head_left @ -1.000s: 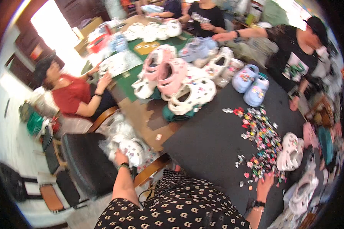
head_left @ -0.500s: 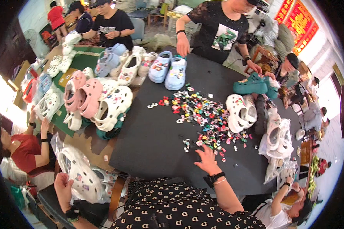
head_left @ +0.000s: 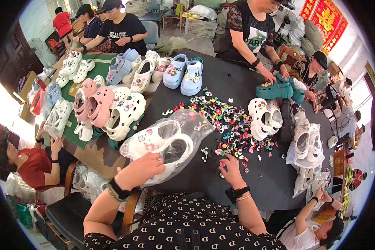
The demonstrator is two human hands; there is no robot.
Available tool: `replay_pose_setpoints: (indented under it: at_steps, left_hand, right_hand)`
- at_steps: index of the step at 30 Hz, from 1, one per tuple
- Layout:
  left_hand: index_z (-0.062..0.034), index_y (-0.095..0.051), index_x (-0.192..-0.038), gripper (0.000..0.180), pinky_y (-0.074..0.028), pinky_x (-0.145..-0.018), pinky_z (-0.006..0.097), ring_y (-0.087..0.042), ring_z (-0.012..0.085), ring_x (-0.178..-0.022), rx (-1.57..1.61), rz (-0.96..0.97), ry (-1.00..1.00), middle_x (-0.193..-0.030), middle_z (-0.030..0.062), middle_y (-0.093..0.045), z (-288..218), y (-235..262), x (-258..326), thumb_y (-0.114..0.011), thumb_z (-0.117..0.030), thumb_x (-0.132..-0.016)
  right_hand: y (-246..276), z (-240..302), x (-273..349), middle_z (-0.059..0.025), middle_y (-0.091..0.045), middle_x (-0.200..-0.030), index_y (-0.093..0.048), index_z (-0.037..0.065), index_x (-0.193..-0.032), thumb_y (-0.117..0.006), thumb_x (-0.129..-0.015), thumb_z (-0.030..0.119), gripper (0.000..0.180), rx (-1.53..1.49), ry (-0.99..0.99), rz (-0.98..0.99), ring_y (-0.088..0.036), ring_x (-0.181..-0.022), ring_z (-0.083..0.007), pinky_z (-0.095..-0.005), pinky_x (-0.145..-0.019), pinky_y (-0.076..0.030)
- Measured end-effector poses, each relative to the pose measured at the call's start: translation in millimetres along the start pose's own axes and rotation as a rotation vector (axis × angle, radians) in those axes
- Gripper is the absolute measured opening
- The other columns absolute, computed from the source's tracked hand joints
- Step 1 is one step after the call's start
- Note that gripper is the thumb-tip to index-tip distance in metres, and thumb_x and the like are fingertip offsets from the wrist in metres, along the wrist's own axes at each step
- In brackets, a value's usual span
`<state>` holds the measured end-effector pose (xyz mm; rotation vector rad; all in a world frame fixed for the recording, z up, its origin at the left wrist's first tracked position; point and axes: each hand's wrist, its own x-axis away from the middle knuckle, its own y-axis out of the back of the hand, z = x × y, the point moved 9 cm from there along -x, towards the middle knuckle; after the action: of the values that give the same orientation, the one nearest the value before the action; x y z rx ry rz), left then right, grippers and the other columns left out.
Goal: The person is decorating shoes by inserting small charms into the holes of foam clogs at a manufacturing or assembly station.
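So the big change: half a second ago the white clogs (head_left: pixel 154 141) were out past the table's edge on the left, and now they're over the black tabletop (head_left: pixel 204 185), right in front of the person. They're in a clear plastic bag (head_left: pixel 202 118), and its loose end reaches the near edge of the heap of charms (head_left: pixel 233 127). That puts shoes and charms within reach of both hands.

Left hand (head_left: pixel 143 170) has its fingers folded over the near clog's side, bag and all (can't tell if the pair is fully resting on the table yet). Right hand (head_left: pixel 232 171) was spread wide a moment ago; now it's half curled just beside the heap, with a small reddish piece (head_left: pixel 222 164) at the thumb. Pinched or just touching? Honestly can't tell from this angle.
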<state>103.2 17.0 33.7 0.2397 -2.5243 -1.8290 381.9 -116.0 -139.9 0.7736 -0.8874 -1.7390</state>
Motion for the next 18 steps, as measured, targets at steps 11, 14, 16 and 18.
replay_pose_setpoints:
  at_steps: [11,14,16,18]
  left_hand:
    - [-0.0091,-0.065,-0.106,0.026,-0.042,-0.1,0.042,-0.05,0.0288,-0.118,0.182,-0.134,0.23,-0.125,0.0107,-0.058,54.7,-54.5,22.9,-0.064,-0.008,-0.08]
    - [-0.0073,-0.061,-0.12,0.039,-0.034,-0.107,0.045,-0.044,0.0349,-0.127,0.115,-0.4,0.402,-0.135,0.0166,-0.051,46.9,-16.1,30.6,-0.068,-0.01,-0.081]
    - [-0.0052,-0.053,-0.132,0.054,-0.028,-0.111,0.048,-0.039,0.0384,-0.131,0.052,-0.447,0.521,-0.143,0.0225,-0.041,64.5,-28.5,52.5,-0.07,-0.017,-0.082]
    - [-0.0023,-0.046,-0.137,0.059,-0.028,-0.11,0.048,-0.037,0.0386,-0.133,-0.044,-0.787,0.843,-0.142,0.0255,-0.04,90.2,-21.4,98.9,-0.069,-0.02,-0.085]
  right_hand:
    - [11.5,42.1,-93.2,-0.0156,-0.058,-0.123,-0.052,0.003,-0.126,-0.065,-0.089,0.01,0.04,-0.477,-0.049,-0.153,-0.059,-0.11,-0.0278,-0.034,-0.086,-0.05]
    - [-28.4,22.1,-134.6,-0.0201,-0.055,-0.13,-0.048,0.0,-0.132,-0.061,-0.094,0.022,0.045,-0.424,-0.073,-0.107,-0.055,-0.117,-0.0348,-0.0398,-0.097,-0.045]
    - [-53.5,21.5,-154.6,-0.024,-0.052,-0.135,-0.046,-0.003,-0.135,-0.054,-0.097,0.037,0.055,-0.385,-0.102,-0.02,-0.052,-0.123,-0.0384,-0.0419,-0.103,-0.041]
    - [-76.2,28.1,-163.1,-0.0254,-0.057,-0.129,-0.05,-0.005,-0.131,-0.049,-0.099,0.042,0.057,-0.453,-0.208,0.183,-0.055,-0.119,-0.0389,-0.0415,-0.101,-0.042]
